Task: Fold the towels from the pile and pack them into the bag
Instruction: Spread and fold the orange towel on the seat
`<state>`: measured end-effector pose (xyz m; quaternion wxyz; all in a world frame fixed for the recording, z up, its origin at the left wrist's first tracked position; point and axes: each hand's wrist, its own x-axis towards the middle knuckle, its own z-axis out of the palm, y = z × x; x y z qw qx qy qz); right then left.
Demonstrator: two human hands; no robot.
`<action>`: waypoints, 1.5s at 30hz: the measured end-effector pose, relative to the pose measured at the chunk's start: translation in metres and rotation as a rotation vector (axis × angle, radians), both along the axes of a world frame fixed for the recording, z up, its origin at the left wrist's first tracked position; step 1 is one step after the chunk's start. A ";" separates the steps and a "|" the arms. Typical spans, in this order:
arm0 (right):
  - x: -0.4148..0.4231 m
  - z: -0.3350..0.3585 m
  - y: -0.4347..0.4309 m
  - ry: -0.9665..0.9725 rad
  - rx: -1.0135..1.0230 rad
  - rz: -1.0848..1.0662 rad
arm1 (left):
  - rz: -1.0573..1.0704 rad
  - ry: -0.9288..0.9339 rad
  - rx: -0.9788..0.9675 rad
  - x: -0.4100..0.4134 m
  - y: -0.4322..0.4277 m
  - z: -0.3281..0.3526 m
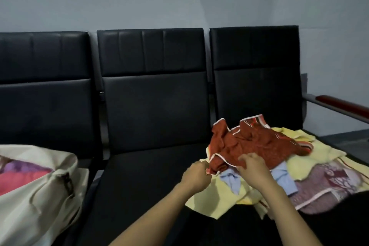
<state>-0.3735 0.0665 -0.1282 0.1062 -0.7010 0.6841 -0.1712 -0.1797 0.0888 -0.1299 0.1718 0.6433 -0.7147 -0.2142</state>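
Black padded seats point(151, 110) line a grey wall. On the right seat the red towel point(257, 144) tops the pile point(323, 154). The left hand point(196, 175) pinches its white-trimmed near edge, and the right hand point(253, 170) grips it just beside. The middle cushion separates the pile from the cream bag point(40, 195) on the left.

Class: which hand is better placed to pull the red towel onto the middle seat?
Left, probably: left hand pinches the red towel nearest the middle seat; right hand holds it over the pile.
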 end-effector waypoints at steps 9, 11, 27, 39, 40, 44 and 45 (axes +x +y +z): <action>-0.025 -0.053 -0.018 -0.009 -0.210 -0.127 | -0.069 -0.106 -0.154 -0.060 -0.066 -0.044; -0.018 -0.041 -0.015 -0.163 -0.340 -0.068 | -0.051 -0.104 -0.174 -0.064 -0.075 -0.048; 0.031 -0.009 -0.004 -0.179 -0.125 0.220 | 0.364 1.273 0.023 0.029 0.013 0.024; 0.128 0.005 0.054 -0.506 0.406 0.623 | 0.713 1.421 -0.302 0.146 0.094 -0.001; 0.133 0.007 0.058 -0.441 0.494 0.697 | 0.690 1.382 -0.250 0.148 0.098 -0.005; 0.135 0.002 0.049 -0.036 0.445 0.674 | 0.455 0.897 0.023 0.146 0.105 -0.025; 0.134 -0.001 0.046 -0.003 0.412 0.617 | 0.370 0.691 0.103 0.145 0.104 -0.031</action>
